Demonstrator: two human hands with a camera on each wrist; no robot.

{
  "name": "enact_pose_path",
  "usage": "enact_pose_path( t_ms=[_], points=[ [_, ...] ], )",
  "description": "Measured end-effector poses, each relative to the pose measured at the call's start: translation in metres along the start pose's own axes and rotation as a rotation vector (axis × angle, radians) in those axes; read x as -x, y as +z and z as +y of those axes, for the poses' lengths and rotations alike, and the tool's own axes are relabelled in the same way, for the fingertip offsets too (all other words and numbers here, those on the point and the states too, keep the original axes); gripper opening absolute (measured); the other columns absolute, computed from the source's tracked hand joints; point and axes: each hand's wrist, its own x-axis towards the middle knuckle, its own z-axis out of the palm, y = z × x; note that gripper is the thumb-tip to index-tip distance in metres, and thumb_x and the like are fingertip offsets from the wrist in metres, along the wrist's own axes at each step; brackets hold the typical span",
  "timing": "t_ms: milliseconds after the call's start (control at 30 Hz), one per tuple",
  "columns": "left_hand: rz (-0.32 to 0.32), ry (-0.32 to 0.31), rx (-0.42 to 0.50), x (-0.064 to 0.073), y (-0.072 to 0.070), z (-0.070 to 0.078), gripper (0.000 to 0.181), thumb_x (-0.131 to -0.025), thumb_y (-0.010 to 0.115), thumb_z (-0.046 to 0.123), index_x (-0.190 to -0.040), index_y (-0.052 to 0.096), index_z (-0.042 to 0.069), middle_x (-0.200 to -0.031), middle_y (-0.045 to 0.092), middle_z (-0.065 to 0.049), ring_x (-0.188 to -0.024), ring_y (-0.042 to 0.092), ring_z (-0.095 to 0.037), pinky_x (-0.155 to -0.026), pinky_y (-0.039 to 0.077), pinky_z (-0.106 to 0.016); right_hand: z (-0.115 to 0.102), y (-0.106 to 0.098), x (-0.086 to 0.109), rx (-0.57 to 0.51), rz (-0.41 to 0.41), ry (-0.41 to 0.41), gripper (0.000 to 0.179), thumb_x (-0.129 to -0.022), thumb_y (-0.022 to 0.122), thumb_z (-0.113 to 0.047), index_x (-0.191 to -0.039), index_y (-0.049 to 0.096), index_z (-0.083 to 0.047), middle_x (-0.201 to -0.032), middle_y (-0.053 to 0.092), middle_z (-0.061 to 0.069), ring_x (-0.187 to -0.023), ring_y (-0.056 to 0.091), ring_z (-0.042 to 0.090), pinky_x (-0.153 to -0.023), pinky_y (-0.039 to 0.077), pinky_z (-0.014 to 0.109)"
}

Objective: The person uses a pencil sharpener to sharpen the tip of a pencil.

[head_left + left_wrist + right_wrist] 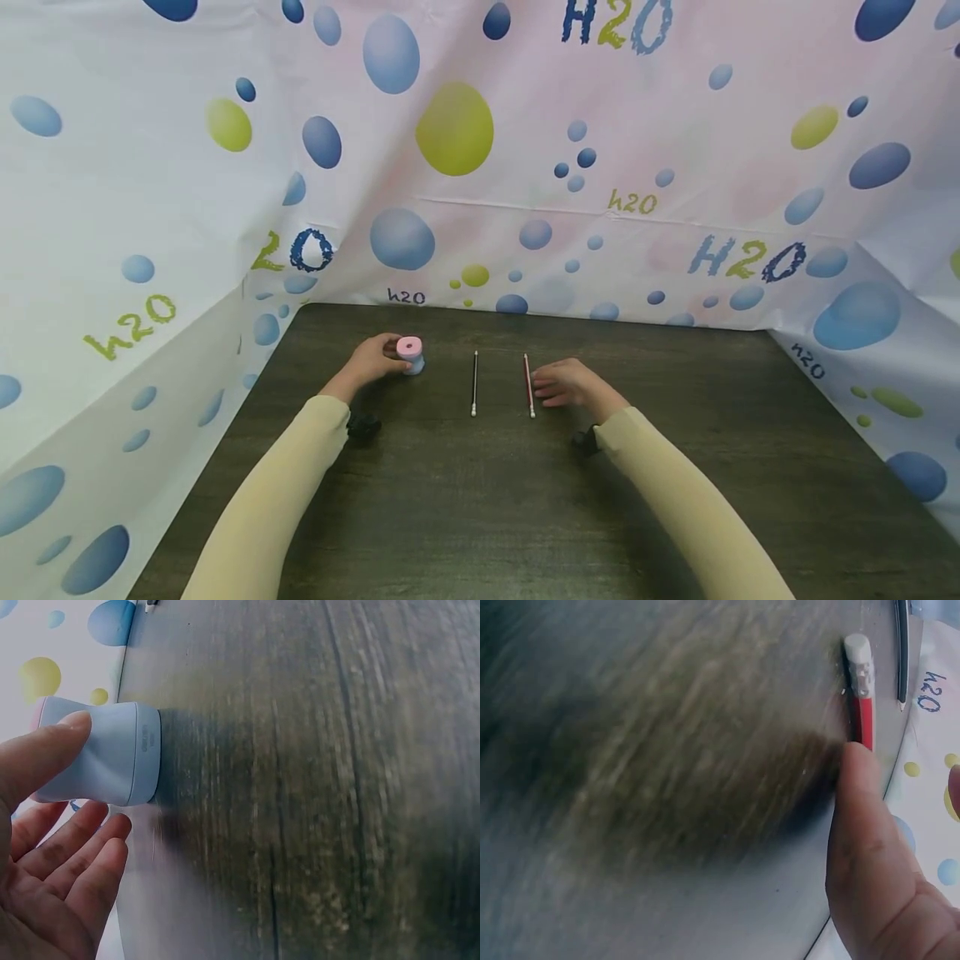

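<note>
Cream sleeves at bottom, left hand pinching pink-and-blue object left of centre, right hand, fingers parted, beside red pencil, black pencil mid-frame.

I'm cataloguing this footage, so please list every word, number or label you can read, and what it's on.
"H2O": twice, on the backdrop sheet.
"h2O": four times, same sheet.
"2O": once, near the sheet's left corner.
Pink-and-blue object: small print on its base, too blurred to read.
</note>
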Motion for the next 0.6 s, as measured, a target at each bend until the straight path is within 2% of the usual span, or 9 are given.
enact_pose_path(
  t_ms=[333, 600],
  points=[
    [-0.001, 0.003, -0.001, -0.0015, 0.0010, 0.0009, 0.065, -0.091, 0.071, 0.018, -0.143, 0.042, -0.007, -0.140, 0.054, -0.028, -0.128, 0.054, -0.040, -0.107, 0.048, -0.051, -0.0004, 0.0056, -0.0052, 0.015, 0.032, -0.010, 0.043, -0.103, 0.049, -0.012, -0.139, 0.048, 0.010, -0.142, 0.049, 0.031, -0.126, 0.057, 0.039, -0.099, 0.056, 0.042],
    [0.012, 0.030, -0.014, 0.0027, -0.0004, 0.0042, 0.061, -0.092, 0.069, 0.017, -0.141, 0.044, -0.008, -0.137, 0.056, -0.028, -0.126, 0.055, -0.040, -0.104, 0.049, -0.051, 0.0002, 0.0084, -0.0079, 0.048, 0.072, 0.008, 0.045, -0.098, 0.057, -0.003, -0.140, 0.048, 0.009, -0.135, 0.058, 0.028, -0.125, 0.059, 0.037, -0.093, 0.059, 0.039]
  ],
)
